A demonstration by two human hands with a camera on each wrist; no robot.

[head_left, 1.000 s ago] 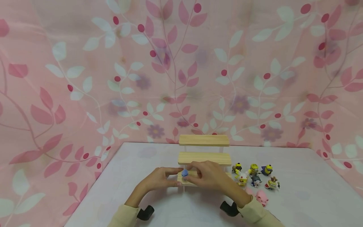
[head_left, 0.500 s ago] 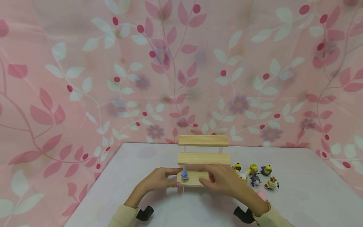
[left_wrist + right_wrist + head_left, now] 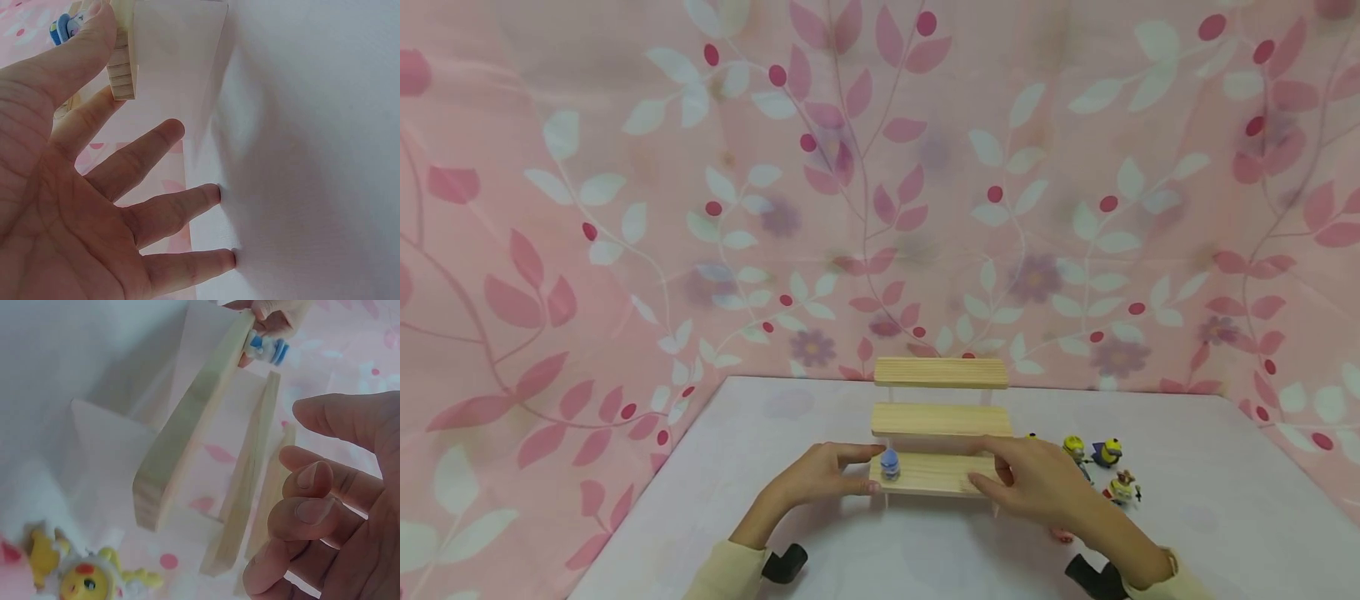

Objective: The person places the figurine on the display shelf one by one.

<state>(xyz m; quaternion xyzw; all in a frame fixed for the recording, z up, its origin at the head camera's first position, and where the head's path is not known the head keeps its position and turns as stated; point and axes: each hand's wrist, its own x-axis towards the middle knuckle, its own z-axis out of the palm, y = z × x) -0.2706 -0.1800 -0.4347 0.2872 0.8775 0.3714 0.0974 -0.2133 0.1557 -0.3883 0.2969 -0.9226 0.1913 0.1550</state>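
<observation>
A three-tier wooden shelf (image 3: 940,477) with clear side panels stands on the table. On the left end of its lowest board is a small blue-and-white figurine (image 3: 890,465), upright. My left hand (image 3: 820,477) holds that board's left end between thumb and index finger; the left wrist view shows the other fingers spread, their tips near the tabletop. Over the right part of the same board hovers my right hand (image 3: 1037,482), its fingers loosely bent. In the right wrist view nothing lies between the right thumb (image 3: 334,415) and the fingers.
Right of the shelf stand several small figurines, among them a yellow one (image 3: 1107,452) and one with a brown hat (image 3: 1122,486). A pink figurine (image 3: 1062,535) is mostly hidden by my right forearm. A floral cloth (image 3: 880,208) hangs behind the table.
My right hand has let go of the blue figurine and moved right along the lowest board, covering some of the figurines. The left hand has stayed at the shelf's left end.
</observation>
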